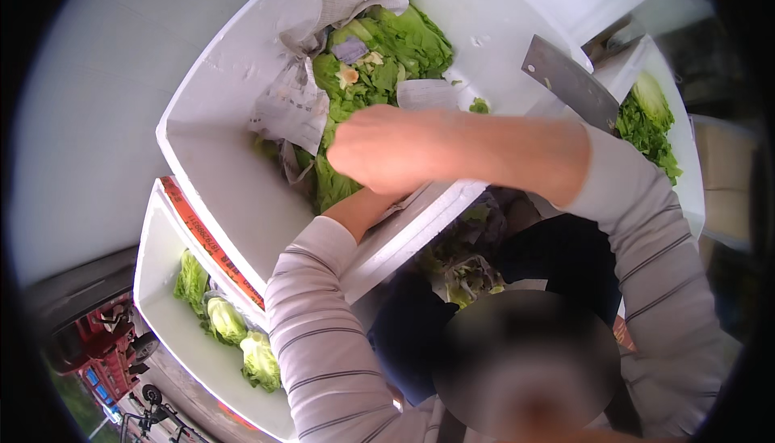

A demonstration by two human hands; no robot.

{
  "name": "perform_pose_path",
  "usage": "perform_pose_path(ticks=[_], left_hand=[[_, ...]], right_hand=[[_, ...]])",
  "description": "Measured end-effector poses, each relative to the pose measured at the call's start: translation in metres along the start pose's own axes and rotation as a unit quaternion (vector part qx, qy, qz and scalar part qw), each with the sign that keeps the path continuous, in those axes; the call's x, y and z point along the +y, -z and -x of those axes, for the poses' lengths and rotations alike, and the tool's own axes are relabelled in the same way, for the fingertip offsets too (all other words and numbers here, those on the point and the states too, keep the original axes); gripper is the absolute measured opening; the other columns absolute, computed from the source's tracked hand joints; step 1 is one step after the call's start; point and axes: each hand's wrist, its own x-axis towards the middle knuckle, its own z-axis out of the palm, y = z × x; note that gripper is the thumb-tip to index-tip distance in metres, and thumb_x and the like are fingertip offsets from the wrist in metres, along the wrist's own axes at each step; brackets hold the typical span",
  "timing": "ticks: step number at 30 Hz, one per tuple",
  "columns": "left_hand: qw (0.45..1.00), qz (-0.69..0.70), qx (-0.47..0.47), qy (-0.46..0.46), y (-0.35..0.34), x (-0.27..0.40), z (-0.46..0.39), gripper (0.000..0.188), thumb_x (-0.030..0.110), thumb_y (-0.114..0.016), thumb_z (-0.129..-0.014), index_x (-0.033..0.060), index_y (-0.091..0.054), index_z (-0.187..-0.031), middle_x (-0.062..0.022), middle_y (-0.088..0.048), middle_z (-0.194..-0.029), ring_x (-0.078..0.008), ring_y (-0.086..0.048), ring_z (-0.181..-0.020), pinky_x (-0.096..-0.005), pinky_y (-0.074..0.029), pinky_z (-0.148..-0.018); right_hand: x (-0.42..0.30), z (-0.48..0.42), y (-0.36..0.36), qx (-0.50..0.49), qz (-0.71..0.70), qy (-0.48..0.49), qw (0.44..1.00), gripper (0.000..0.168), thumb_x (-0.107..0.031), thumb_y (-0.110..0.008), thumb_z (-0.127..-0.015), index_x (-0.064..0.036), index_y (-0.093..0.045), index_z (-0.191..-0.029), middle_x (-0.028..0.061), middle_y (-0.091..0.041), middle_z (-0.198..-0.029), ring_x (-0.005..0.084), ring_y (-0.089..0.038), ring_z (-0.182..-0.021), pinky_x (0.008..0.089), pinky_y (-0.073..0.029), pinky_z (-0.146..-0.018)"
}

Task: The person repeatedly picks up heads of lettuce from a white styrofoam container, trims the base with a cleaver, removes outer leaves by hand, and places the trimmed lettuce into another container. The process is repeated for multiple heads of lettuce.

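Observation:
My right hand (378, 149) reaches across the large white foam box, its fingers curled under and hidden from view. Beneath it my left forearm comes over the near rim, and most of my left hand (378, 201) is covered by the right one. Both are over green leafy lettuce (412, 40) heaped in the foam box (224, 194). Crumpled printed paper (296, 104) lines the left side of the heap, and loose leaf pieces and a purple scrap lie on top. Whether either hand grips a leaf cannot be seen.
A cleaver (569, 82) leans at the box's right edge. Beyond it, another foam box (690, 201) holds green lettuce (648, 122). Lettuce heads (225, 320) lie in a foam box (158, 288) at lower left. Discarded leaves (472, 279) lie between my legs. A red vehicle (103, 346) stands outside.

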Motion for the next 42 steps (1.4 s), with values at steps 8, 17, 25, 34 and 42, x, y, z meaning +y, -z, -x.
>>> perform_pose_path(ticks=[8,17,25,34,42], left_hand=[[0.954,0.091,-0.151,0.241,0.073,-0.050,-0.001,0.028,0.017,-0.054,-0.086,-0.0062,-0.065,-0.098,-0.0238,-0.068,-0.087,-0.0338,-0.069,-0.073,-0.0405,-0.056,-0.063],[0.943,-0.119,-0.041,0.308,0.084,-0.136,-0.004,0.029,0.014,-0.055,-0.083,0.0022,-0.071,-0.104,-0.0153,-0.069,-0.112,-0.0324,-0.065,-0.106,-0.0408,-0.052,-0.090],[0.933,-0.059,-0.086,0.345,0.109,-0.100,-0.018,0.029,0.009,-0.050,-0.083,-0.0048,-0.067,-0.101,-0.0226,-0.068,-0.107,-0.0309,-0.070,-0.091,-0.0423,-0.056,-0.073],[0.931,0.110,-0.055,0.344,0.114,-0.108,-0.010,0.030,0.004,-0.044,-0.086,-0.0086,-0.060,-0.107,-0.0209,-0.067,-0.104,-0.0308,-0.071,-0.077,-0.0432,-0.057,-0.057],[0.916,0.181,-0.079,0.350,0.123,-0.105,-0.003,0.036,0.004,-0.047,-0.086,-0.0059,-0.053,-0.120,-0.0200,-0.062,-0.116,-0.0291,-0.070,-0.088,-0.0435,-0.059,-0.064]], right_hand=[[0.196,-0.126,-0.156,-0.154,-0.026,-0.241,0.958,0.020,-0.009,-0.056,-0.076,0.008,-0.067,-0.077,0.0212,-0.068,-0.079,0.0331,-0.066,-0.067,0.0441,-0.053,-0.058],[0.256,-0.090,-0.239,-0.047,-0.307,-0.458,0.833,0.035,-0.022,-0.063,-0.075,0.000,-0.065,-0.102,0.0105,-0.062,-0.094,0.0244,-0.060,-0.082,0.0397,-0.050,-0.065],[0.239,-0.074,-0.239,0.170,-0.488,-0.446,0.731,0.061,-0.038,-0.068,-0.078,0.004,-0.061,-0.122,0.0168,-0.057,-0.131,0.0272,-0.053,-0.119,0.0371,-0.043,-0.098],[0.239,-0.074,-0.230,0.035,-0.516,-0.498,0.696,0.094,-0.054,-0.071,-0.076,-0.002,-0.036,-0.146,0.0193,-0.040,-0.148,0.0302,-0.040,-0.134,0.0444,-0.032,-0.109],[0.201,-0.059,-0.198,-0.039,-0.589,-0.398,0.702,0.099,-0.052,-0.075,-0.073,0.004,-0.036,-0.144,0.0198,-0.041,-0.147,0.0293,-0.040,-0.135,0.0430,-0.034,-0.108]])
